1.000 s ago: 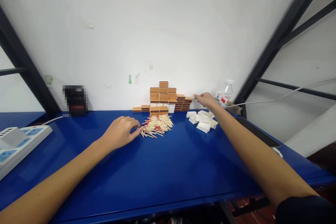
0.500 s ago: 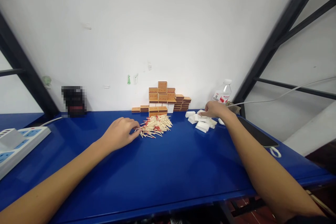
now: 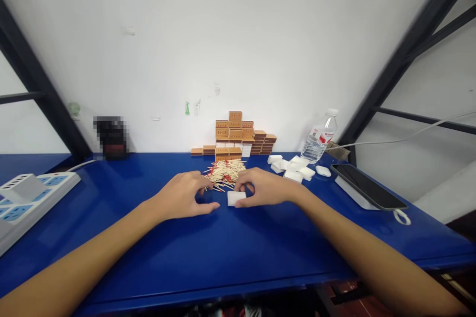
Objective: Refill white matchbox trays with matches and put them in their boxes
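Between thumb and fingers, my right hand [image 3: 260, 188] grips a small white matchbox tray [image 3: 233, 198] just above or on the blue table, in front of the matches. To its left, my left hand [image 3: 186, 195] is open, thumb and fingers apart, the fingertips near the left edge of a loose pile of red-tipped matches [image 3: 225, 173]. Behind the pile stand stacked orange-brown matchboxes [image 3: 235, 133] against the wall. More white trays [image 3: 293, 176] lie in a heap to the right.
A water bottle [image 3: 320, 136], a white earphone case [image 3: 323, 171] and a phone [image 3: 366, 185] on a white block are at the right. A power strip [image 3: 44, 195] lies at the left, with a blurred dark object [image 3: 111, 136] by the wall. The blue table [image 3: 223, 252] has a front edge.
My right hand has come left from the heap of white trays with one tray in its grip. My left hand has opened wider beside the matches. The view has shifted slightly.
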`<state>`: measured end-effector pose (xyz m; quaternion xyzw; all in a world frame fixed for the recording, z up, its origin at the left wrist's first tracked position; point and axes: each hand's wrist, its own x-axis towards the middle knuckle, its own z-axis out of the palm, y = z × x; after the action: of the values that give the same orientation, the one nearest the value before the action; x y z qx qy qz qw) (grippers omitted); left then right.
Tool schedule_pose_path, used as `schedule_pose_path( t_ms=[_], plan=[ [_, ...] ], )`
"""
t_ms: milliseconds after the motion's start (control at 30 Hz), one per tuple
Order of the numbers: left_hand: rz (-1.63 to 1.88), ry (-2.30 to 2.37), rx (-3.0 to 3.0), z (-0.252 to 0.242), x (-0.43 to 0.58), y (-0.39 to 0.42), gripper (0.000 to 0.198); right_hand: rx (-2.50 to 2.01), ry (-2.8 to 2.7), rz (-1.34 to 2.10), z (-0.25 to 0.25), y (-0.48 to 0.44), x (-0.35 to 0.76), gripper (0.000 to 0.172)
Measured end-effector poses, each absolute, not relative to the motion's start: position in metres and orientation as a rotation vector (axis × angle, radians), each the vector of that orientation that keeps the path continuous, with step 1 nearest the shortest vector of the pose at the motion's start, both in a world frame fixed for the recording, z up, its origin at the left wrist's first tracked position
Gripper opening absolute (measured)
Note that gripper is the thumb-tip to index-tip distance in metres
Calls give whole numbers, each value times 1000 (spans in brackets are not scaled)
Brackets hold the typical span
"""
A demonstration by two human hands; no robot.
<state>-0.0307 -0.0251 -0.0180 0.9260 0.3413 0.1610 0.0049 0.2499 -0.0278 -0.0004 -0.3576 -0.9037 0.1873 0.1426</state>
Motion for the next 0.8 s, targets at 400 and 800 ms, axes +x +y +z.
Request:
schedule_pose_path(
  t_ms=[400,800],
  plan=[
    [497,1040,2775,-35,-14,-37,46,-1163,-2448,142,-37,2,252,10],
    [540,1000,2798,-34,-16,-32,29,-1078,-2427,169,-24,-7,256,7]
  ],
)
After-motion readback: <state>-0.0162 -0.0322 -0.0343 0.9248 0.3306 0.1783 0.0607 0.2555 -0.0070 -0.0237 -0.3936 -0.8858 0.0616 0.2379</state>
